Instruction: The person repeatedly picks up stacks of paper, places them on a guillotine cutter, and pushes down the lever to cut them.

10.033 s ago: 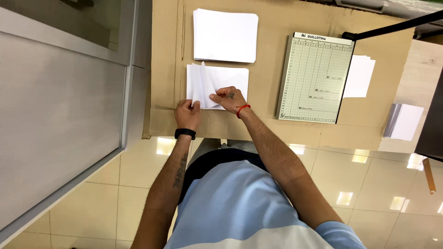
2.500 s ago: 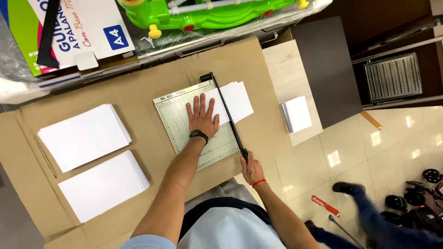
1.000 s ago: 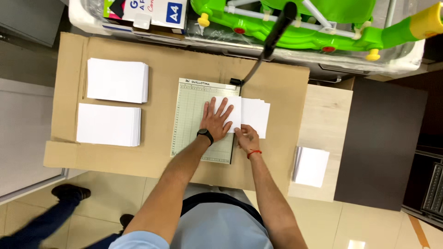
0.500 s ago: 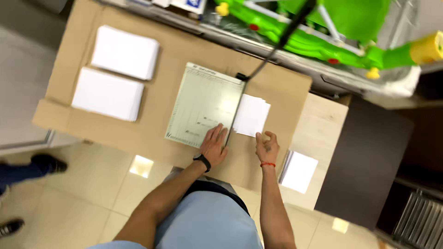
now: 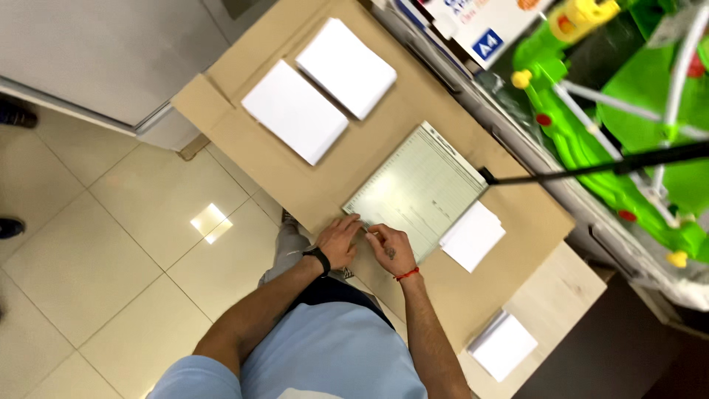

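A pale green paper cutter board (image 5: 417,191) lies on the cardboard-covered table (image 5: 244,144). Its black blade arm (image 5: 598,167) is raised and reaches off to the right. A small stack of white sheets (image 5: 473,236) sits against the board's right side. My left hand (image 5: 338,241), with a black wristband, and my right hand (image 5: 389,248), with a red bracelet, meet at the board's near corner. Their fingers are curled against the edge. Something small and pale shows between the fingertips, too small to identify.
Two stacks of white paper (image 5: 295,111) (image 5: 347,68) lie on the far left of the table. Another white stack (image 5: 504,344) rests on a lower wooden surface at the right. A green plastic toy (image 5: 591,125) and boxes crowd the far side. Tiled floor lies to the left.
My left hand has slid off the face of the cutter board to its near corner, and my right hand has moved in beside it. The view has swung round.
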